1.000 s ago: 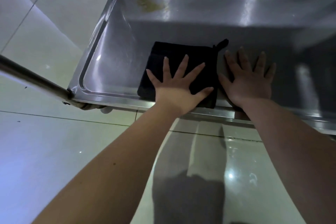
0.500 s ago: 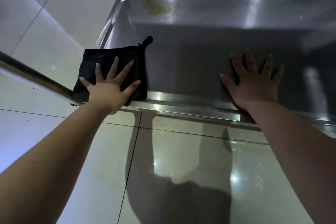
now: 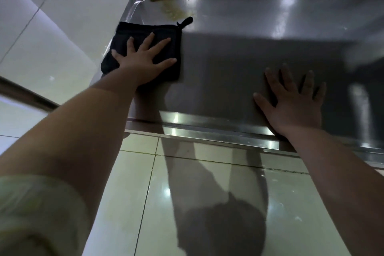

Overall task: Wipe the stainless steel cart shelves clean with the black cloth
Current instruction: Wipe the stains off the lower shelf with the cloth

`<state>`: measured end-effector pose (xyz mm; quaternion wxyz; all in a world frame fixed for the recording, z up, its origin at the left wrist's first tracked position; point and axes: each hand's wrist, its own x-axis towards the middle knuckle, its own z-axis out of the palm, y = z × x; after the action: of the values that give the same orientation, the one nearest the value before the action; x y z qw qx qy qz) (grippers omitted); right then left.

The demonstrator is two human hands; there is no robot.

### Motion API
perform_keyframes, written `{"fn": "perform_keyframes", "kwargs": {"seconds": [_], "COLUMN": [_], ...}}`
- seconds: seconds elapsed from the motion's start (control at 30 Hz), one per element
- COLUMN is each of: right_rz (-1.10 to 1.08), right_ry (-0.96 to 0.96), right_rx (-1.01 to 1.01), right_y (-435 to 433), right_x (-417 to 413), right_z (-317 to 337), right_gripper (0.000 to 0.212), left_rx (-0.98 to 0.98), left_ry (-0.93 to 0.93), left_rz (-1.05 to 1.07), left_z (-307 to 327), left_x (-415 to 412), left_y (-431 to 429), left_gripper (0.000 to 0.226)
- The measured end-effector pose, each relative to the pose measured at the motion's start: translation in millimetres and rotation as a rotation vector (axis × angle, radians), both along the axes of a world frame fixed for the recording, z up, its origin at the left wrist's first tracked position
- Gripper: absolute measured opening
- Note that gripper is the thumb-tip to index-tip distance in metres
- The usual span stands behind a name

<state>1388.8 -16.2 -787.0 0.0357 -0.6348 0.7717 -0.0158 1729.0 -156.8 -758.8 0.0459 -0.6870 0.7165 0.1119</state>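
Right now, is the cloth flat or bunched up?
Flat: the cloth lies as a neat square on the shelf, pressed under the left hand, fingers straight, its loop sticking out.

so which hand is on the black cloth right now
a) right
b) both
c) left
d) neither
c: the left hand presses flat with spread fingers on the black cloth, while the right hand rests on the bare steel shelf.

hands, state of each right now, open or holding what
Left hand: open, fingers spread, pressing the black cloth flat.
Right hand: open, flat on the cart shelf, holding nothing.
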Motion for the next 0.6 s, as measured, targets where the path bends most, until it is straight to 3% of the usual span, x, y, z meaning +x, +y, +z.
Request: {"fn": "perform_keyframes", "kwargs": {"seconds": [0.27,0.6], "right_rz": [0.002,0.026], "right_ry": [0.026,-0.04], "right_rx": [0.018,0.078], "right_y": [-1,-3], "right_x": [1,-3], "right_z": [0,2], "right_gripper": [0.075,0.075], "left_rx": [0.031,0.049], "left_ry": [0.009,-0.022], "left_rz": [0.054,-0.213], "left_z": [0,-9], "left_x": [-14,-86], "left_y": [8,140], "left_gripper": [0.072,0.072]}}
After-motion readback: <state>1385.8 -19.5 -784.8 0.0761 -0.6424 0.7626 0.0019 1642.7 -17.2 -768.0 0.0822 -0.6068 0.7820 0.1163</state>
